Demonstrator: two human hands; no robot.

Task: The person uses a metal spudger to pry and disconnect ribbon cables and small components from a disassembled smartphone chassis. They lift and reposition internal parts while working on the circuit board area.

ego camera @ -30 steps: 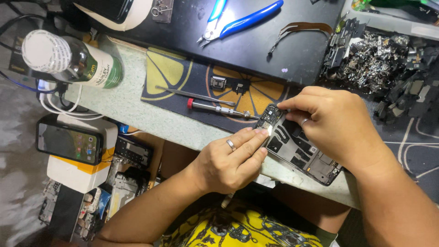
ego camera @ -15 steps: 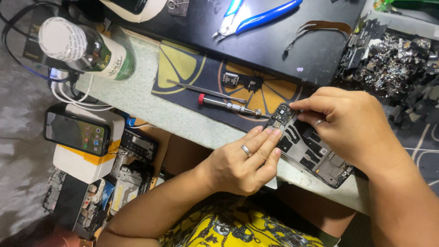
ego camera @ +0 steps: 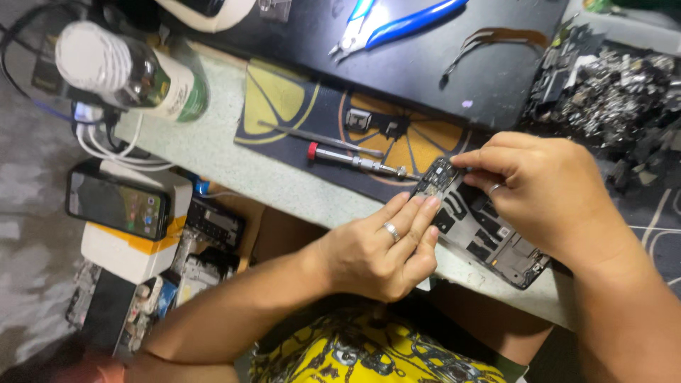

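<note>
Your left hand [ego camera: 379, 248] steadies the opened phone frame [ego camera: 482, 230] at the bench edge, fingers flat on it. Your right hand [ego camera: 546, 195] pinches its top corner. Back's off, boards exposed; screwdriver [ego camera: 355, 159] lies beside, unused.

The opened phone frame [ego camera: 482, 230] looks matt black plastic with bare metal patches. The screwdriver [ego camera: 358, 161] has a shiny metal shaft, and the cutters [ego camera: 397, 25] glossy blue plastic handles. The counter [ego camera: 213, 152] is pale, speckled and smooth, its mat [ego camera: 312, 113] dull rubber. The bottle [ego camera: 135, 74] is glossy.
</note>
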